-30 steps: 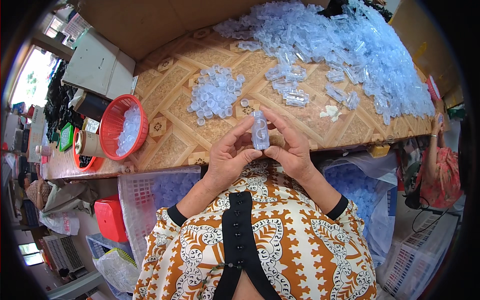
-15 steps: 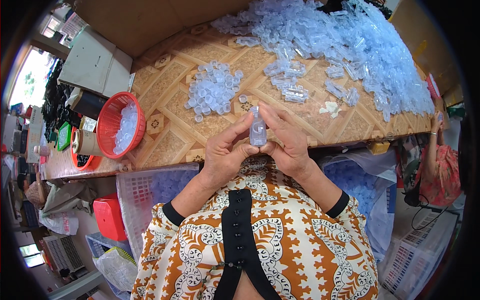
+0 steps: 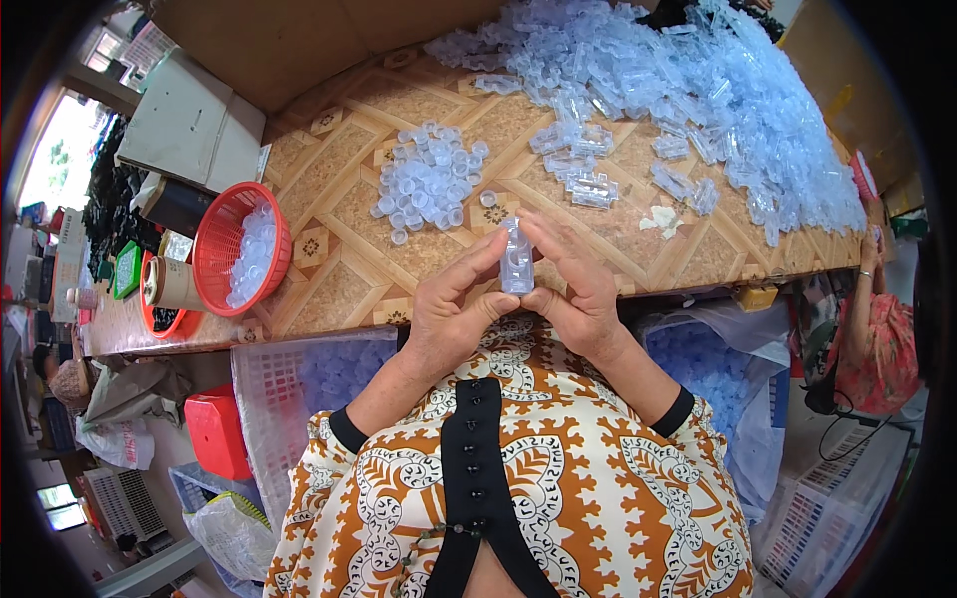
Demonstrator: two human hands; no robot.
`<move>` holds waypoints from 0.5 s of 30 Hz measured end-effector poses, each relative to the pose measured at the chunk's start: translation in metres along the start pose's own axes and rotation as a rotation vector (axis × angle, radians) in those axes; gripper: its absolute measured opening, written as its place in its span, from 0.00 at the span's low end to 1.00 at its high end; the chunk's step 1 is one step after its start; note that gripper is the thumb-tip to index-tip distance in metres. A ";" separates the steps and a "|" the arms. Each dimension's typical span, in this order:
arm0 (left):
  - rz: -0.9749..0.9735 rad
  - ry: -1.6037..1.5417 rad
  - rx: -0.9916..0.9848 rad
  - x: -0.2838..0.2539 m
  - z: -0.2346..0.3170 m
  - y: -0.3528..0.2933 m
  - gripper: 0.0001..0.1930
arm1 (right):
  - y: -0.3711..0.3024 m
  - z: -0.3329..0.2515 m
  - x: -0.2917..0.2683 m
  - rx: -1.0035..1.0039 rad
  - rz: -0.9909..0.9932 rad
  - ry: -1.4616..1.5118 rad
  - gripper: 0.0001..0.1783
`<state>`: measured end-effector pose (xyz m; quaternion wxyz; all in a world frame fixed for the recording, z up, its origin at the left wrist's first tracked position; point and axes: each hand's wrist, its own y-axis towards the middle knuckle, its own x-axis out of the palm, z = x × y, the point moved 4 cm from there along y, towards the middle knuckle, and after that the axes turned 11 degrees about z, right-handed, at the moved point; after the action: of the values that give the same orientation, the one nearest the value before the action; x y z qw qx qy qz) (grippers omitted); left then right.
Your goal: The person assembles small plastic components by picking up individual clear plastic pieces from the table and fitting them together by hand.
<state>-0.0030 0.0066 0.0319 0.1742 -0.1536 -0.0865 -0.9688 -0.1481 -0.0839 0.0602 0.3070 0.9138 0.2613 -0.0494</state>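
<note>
A clear plastic rectangular piece point(image 3: 516, 261) stands lengthwise between my two hands, just in front of the table edge. My left hand point(image 3: 451, 299) grips its left side, the thumb at the lower end and the fingers near the top. My right hand point(image 3: 573, 284) holds the other side the same way. Beyond my left hand lies a heap of small round clear caps point(image 3: 429, 179), with one loose cap point(image 3: 487, 198) apart from it. Several similar clear plastic pieces point(image 3: 592, 187) lie beyond my right hand.
A large pile of clear pieces point(image 3: 638, 70) covers the back right of the table point(image 3: 339, 209). At left stands a red basket point(image 3: 282, 261) of caps beside a tan cup point(image 3: 174, 284). Lined bins point(image 3: 713, 374) sit below the edge. Another person's arm point(image 3: 865, 289) shows far right.
Both hands keep hold of the clear piece, with only a slight shift of the fingers. The heaps on the table look the same.
</note>
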 end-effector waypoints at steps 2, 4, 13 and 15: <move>-0.014 -0.027 0.025 0.002 0.001 0.000 0.32 | -0.005 0.009 0.001 0.165 0.011 0.243 0.40; 0.006 -0.076 -0.060 0.001 0.000 0.000 0.32 | -0.007 0.019 0.002 0.329 0.025 0.484 0.41; 0.062 -0.403 -0.220 -0.010 -0.015 0.009 0.33 | 0.011 0.045 -0.026 0.582 0.267 1.008 0.34; 0.045 -0.415 -0.263 -0.008 -0.019 0.009 0.32 | 0.016 0.066 -0.042 0.672 0.364 0.697 0.30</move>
<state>0.0023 -0.0038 0.0130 0.1527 -0.3726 0.0096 -0.9153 -0.1715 -0.1526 0.0260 -0.1054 0.9548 0.1546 0.2311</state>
